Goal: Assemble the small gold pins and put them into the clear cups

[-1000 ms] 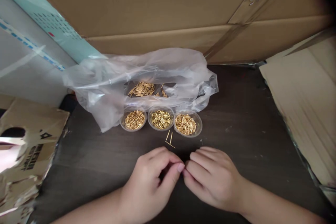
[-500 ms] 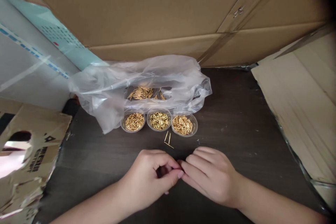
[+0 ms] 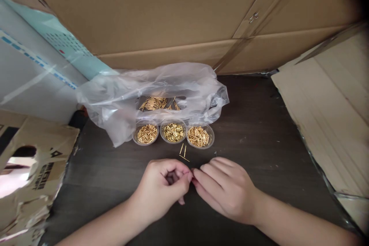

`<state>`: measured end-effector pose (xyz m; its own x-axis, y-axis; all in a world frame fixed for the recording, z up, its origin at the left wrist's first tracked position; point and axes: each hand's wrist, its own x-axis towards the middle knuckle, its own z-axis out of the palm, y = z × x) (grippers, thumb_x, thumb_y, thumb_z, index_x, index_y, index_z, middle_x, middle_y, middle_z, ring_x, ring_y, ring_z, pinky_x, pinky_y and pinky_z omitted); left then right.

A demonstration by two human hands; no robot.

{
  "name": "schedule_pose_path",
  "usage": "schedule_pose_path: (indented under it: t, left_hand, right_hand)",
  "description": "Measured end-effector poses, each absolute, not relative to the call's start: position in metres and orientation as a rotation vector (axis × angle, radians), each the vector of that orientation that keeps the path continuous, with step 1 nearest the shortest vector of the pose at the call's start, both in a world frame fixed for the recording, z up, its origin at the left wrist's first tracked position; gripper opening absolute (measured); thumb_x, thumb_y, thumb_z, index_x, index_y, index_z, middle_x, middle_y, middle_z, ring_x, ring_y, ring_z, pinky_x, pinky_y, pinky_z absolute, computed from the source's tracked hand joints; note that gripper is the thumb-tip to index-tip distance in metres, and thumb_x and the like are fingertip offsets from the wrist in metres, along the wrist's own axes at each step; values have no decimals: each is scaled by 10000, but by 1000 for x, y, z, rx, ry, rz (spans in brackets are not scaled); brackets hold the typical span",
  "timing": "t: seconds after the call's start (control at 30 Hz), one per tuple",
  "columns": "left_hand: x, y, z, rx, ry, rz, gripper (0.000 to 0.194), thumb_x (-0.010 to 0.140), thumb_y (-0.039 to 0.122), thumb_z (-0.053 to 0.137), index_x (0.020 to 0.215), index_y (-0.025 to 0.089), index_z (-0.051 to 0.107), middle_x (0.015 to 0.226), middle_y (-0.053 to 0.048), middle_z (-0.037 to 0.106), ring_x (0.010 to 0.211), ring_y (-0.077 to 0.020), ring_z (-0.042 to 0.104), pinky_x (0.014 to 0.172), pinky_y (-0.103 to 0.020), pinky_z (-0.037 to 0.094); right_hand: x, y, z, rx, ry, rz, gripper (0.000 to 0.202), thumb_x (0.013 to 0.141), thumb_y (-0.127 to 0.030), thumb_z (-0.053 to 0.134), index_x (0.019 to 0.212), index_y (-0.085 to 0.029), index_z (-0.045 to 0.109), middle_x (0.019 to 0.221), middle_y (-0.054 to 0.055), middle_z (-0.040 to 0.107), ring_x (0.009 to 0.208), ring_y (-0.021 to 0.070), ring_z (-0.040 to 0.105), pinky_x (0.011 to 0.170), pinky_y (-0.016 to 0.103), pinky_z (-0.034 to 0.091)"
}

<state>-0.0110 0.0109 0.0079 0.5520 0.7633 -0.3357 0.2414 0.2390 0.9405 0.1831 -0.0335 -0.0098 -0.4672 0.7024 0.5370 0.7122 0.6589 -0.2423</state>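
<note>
My left hand (image 3: 167,186) is closed in a pinch, thumb against forefinger, with its fingertips meeting those of my right hand (image 3: 226,186). The right hand is also closed, its fingers curled together. Whatever the fingertips hold is too small or hidden to make out. Just beyond the hands lie three thin gold-coloured metal pins (image 3: 185,152) on the dark table. Behind these stand three clear round cups in a row: the left cup (image 3: 145,134), the middle cup (image 3: 173,132) and the right cup (image 3: 199,136), each holding many small gold-coloured metal pieces.
A crumpled clear plastic bag (image 3: 112,103) lies behind the cups, with longer gold-coloured pins (image 3: 155,103) inside. Cardboard walls the table (image 3: 245,119) at the back (image 3: 161,11), the right (image 3: 328,103) and the front left (image 3: 34,177). A grey and teal panel (image 3: 37,57) leans at left.
Both hands have shifted slightly left and up in view, still joined at the fingertips. The whole view has moved a little too; cups, bag and loose pins keep their places on the table.
</note>
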Motion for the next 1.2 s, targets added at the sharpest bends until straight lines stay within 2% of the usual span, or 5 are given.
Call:
schedule_pose_path:
  t: [0.43, 0.6, 0.83, 1.0, 1.2]
  left_hand:
    - [-15, 9, 3, 1292, 811, 484, 311, 978, 396, 583, 802, 140, 566, 670, 10, 561, 494, -85, 580, 481, -192, 483]
    - [-18, 11, 9, 1605, 808, 515, 357, 1032, 329, 488, 719, 159, 506, 585, 23, 517, 500, -88, 506, 506, -209, 408]
    - [-28, 36, 51, 2430, 739, 703, 46, 973, 155, 581, 930, 159, 595, 799, -12, 608, 688, -129, 556, 640, -251, 440]
    - [-25, 71, 77, 2933, 992, 411, 145, 986, 234, 577, 920, 177, 692, 849, -42, 623, 724, -210, 602, 647, -335, 468]
    - [1, 100, 83, 3116, 969, -36, 153, 915, 151, 619, 812, 187, 725, 787, -45, 618, 745, -255, 623, 694, -386, 489]
  right_hand:
    - [187, -34, -15, -1024, -2088, 283, 146, 922, -109, 538, 802, -139, 615, 701, 35, 557, 628, 151, 437, 598, 317, 382]
    - [189, -32, -17, -1027, -2085, 336, 148, 924, -118, 536, 798, -147, 609, 679, 17, 515, 613, 144, 409, 587, 316, 356]
    - [191, -33, -17, -1036, -2099, 355, 161, 937, -130, 532, 792, -152, 599, 674, 10, 490, 615, 143, 393, 592, 320, 340]
    - [190, -32, -19, -1031, -2080, 363, 168, 935, -123, 524, 784, -157, 588, 670, 4, 488, 610, 138, 389, 594, 316, 329]
    - [190, -32, -18, -1035, -2071, 379, 191, 943, -131, 508, 768, -160, 580, 661, -2, 476, 600, 132, 384, 591, 310, 323]
